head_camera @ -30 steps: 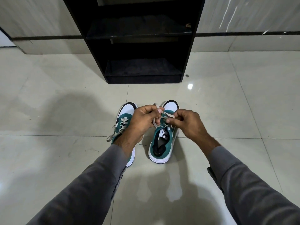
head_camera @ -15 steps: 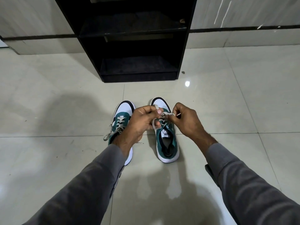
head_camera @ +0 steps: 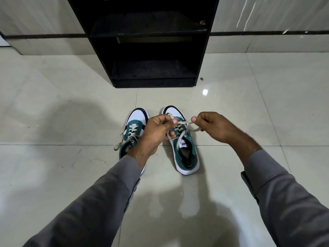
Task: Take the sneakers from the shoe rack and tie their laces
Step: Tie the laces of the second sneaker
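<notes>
Two green-and-white sneakers stand side by side on the tiled floor, toes pointing away from me. The right sneaker (head_camera: 185, 152) has its grey lace (head_camera: 181, 124) stretched between both hands. My left hand (head_camera: 156, 131) pinches one lace end above the sneaker's tongue. My right hand (head_camera: 215, 127) pinches the other end and holds it out to the right. The left sneaker (head_camera: 133, 125) is partly hidden under my left wrist, and its lace end trails loose on its left side.
A black shoe rack (head_camera: 147, 50) with bare shelves stands against the wall just beyond the sneakers. Glossy pale floor tiles (head_camera: 53, 113) spread to both sides. Grey sleeves cover both forearms in the foreground.
My hands have drawn apart, the right one moving rightward, pulling the lace taut across the right sneaker. The view has tilted slightly, bringing the rack closer.
</notes>
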